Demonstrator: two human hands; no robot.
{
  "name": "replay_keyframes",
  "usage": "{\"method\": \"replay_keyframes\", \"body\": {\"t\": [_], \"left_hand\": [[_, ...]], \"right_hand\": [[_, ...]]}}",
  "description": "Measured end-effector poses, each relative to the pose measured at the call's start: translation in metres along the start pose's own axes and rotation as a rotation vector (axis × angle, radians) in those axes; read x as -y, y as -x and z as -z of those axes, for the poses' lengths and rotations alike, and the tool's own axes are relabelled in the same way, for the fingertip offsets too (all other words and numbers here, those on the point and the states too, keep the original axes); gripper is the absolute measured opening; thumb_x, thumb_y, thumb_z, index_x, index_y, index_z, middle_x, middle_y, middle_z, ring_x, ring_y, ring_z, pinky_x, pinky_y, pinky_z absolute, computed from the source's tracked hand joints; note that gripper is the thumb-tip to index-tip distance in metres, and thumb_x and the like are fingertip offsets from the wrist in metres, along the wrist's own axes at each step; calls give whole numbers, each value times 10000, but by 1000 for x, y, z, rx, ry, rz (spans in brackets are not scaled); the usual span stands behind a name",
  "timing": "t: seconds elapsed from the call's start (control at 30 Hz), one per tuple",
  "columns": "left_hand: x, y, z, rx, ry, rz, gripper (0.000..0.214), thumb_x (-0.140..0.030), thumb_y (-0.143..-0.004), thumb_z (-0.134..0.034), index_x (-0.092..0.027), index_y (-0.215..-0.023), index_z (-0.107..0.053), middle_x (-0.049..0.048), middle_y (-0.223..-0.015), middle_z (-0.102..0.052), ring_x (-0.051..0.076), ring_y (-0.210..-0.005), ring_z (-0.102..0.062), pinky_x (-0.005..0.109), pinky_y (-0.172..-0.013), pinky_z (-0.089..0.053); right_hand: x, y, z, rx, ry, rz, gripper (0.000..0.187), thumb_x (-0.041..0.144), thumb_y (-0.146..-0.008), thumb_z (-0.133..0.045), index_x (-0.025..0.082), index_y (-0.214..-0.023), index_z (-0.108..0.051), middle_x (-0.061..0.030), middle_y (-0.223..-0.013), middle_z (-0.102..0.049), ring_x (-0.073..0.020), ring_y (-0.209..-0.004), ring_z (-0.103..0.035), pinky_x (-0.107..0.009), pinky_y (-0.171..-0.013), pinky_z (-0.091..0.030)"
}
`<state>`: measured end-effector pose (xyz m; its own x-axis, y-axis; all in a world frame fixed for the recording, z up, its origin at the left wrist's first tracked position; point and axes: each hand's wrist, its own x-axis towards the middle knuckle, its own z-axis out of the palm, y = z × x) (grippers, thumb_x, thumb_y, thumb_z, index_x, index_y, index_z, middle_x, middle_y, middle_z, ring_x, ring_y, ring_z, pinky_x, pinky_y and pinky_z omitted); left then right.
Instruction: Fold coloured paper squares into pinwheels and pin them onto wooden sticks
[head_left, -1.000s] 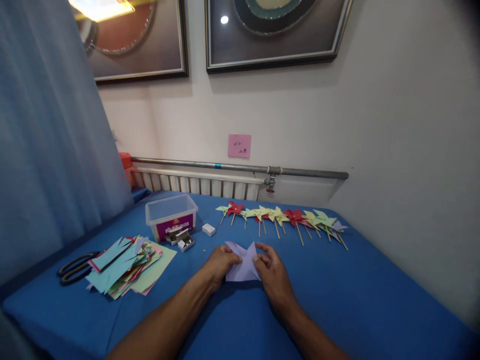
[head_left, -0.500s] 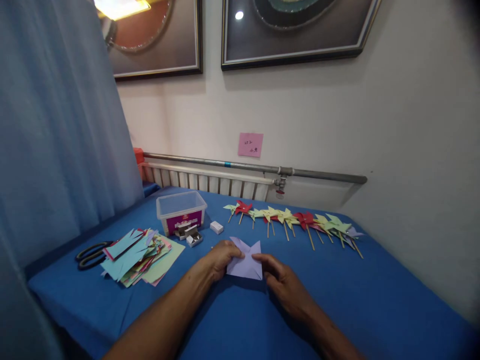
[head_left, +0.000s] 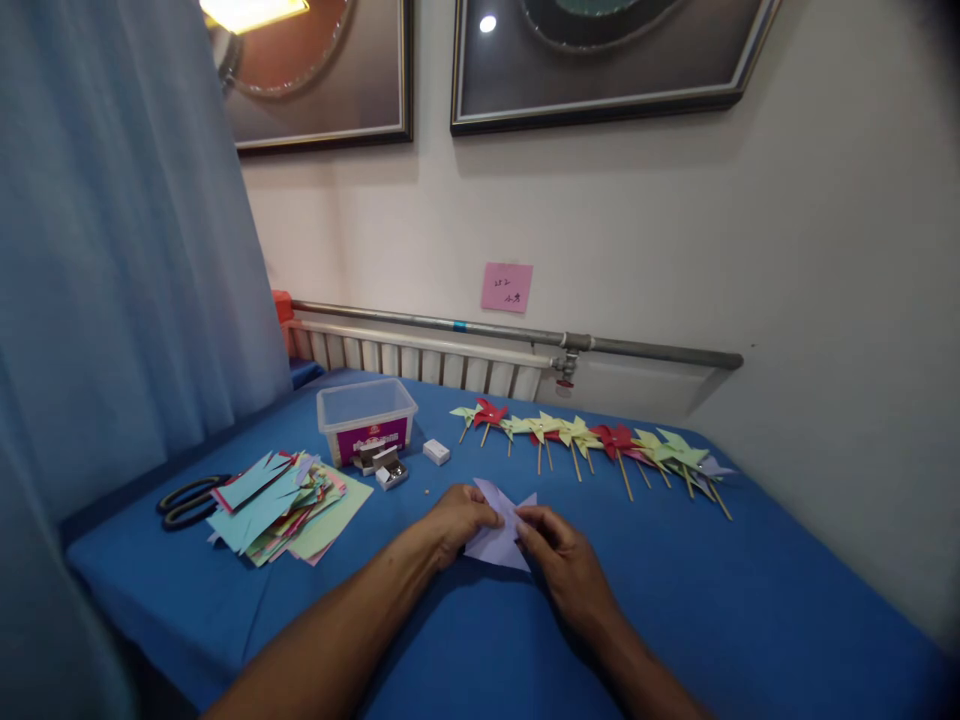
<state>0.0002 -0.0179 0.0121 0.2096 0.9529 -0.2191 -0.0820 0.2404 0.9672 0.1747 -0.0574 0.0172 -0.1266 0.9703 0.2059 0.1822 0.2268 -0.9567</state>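
Note:
A lilac cut paper square (head_left: 497, 530) lies on the blue tabletop (head_left: 735, 600) in front of me, partly folded with points sticking up. My left hand (head_left: 459, 520) pinches its left side with curled fingers. My right hand (head_left: 562, 558) grips its right side, fingertips pressed on the paper near the middle. Both hands meet over the sheet.
A row of finished paper pinwheels on sticks (head_left: 592, 440) lies at the back. A stack of coloured cut paper (head_left: 281, 500) and black scissors (head_left: 189, 498) sit at the left. A clear plastic tub (head_left: 366, 418) and small pin boxes (head_left: 386, 465) stand beyond my hands.
My right hand has come in closer to the left, and the lilac paper is folded further, its points bunched towards the middle. The view has shifted slightly.

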Motion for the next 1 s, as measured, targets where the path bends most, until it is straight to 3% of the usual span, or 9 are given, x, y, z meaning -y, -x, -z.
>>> {"method": "replay_keyframes", "body": {"t": [0.23, 0.43, 0.6, 1.0], "left_hand": [[0, 0, 0, -5, -5, 7, 171, -193, -556, -764, -153, -638, -619, -6, -552, -597, 124, -511, -513, 260, -544, -378], [5, -5, 2, -42, -26, 6, 208, -196, -565, -806, -162, -640, -614, -11, -551, -594, 139, -550, -536, 260, -568, -396], [5, -4, 1, 1, -24, -12, 220, -240, -583, -833, -146, -692, -667, 10, -607, -636, 162, -610, -585, 274, -612, -435], [5, -3, 0, -27, -44, -8, 217, -210, -575, -804, -166, -641, -601, -28, -537, -562, 120, -540, -491, 257, -561, -357]], "right_hand": [[-1, -1, -4, -64, -38, 9, 287, 492, -773, -730, 220, -741, -644, 25, -674, -569, -167, -642, -508, -280, -616, -422], [-4, -3, -4, -84, 25, 38, 253, 463, -788, -714, 218, -744, -669, 24, -666, -584, -168, -637, -503, -281, -610, -417], [-8, -4, -9, -98, 11, 18, 271, 485, -784, -704, 222, -744, -651, 23, -681, -576, -169, -645, -493, -275, -603, -400], [-10, -6, -10, -92, -97, -30, 306, 498, -763, -746, 204, -737, -666, 29, -669, -572, -152, -628, -476, -269, -590, -389]]}}
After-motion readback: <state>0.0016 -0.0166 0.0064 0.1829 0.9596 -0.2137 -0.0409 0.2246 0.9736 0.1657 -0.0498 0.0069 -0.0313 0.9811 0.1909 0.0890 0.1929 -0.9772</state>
